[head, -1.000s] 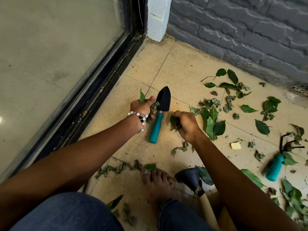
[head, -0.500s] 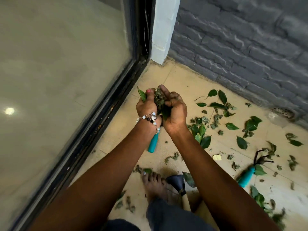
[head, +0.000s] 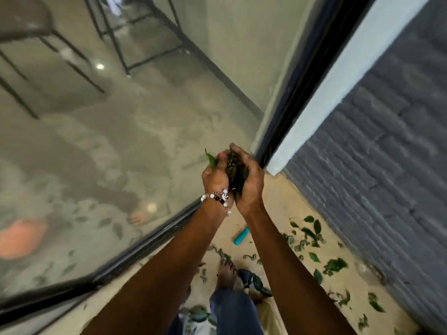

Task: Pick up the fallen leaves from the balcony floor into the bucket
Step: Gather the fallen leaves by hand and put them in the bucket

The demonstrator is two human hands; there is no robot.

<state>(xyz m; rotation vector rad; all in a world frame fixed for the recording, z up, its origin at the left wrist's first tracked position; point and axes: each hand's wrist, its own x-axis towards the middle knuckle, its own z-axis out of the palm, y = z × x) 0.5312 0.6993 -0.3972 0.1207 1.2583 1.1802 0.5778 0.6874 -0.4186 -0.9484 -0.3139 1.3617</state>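
My left hand [head: 216, 178], with a bead bracelet at the wrist, and my right hand [head: 250, 182] are pressed together, lifted well above the floor. Between the cupped palms they hold a clump of green leaves [head: 234, 168]; one leaf sticks out at the left thumb. More fallen leaves [head: 312, 234] lie scattered on the tan balcony floor [head: 278, 206] to the right, below my arms. No bucket shows in this view.
A teal-handled trowel [head: 241, 236] lies on the floor under my right forearm. A glass sliding door [head: 121, 153] with a black frame fills the left side. A grey brick wall [head: 387, 153] runs along the right. My bare foot [head: 225, 272] stands beside another dark tool head [head: 245, 276].
Both hands rose from the floor with the gathered leaves and came together. The view has swung up and left toward the glass door, and the frame is blurred.
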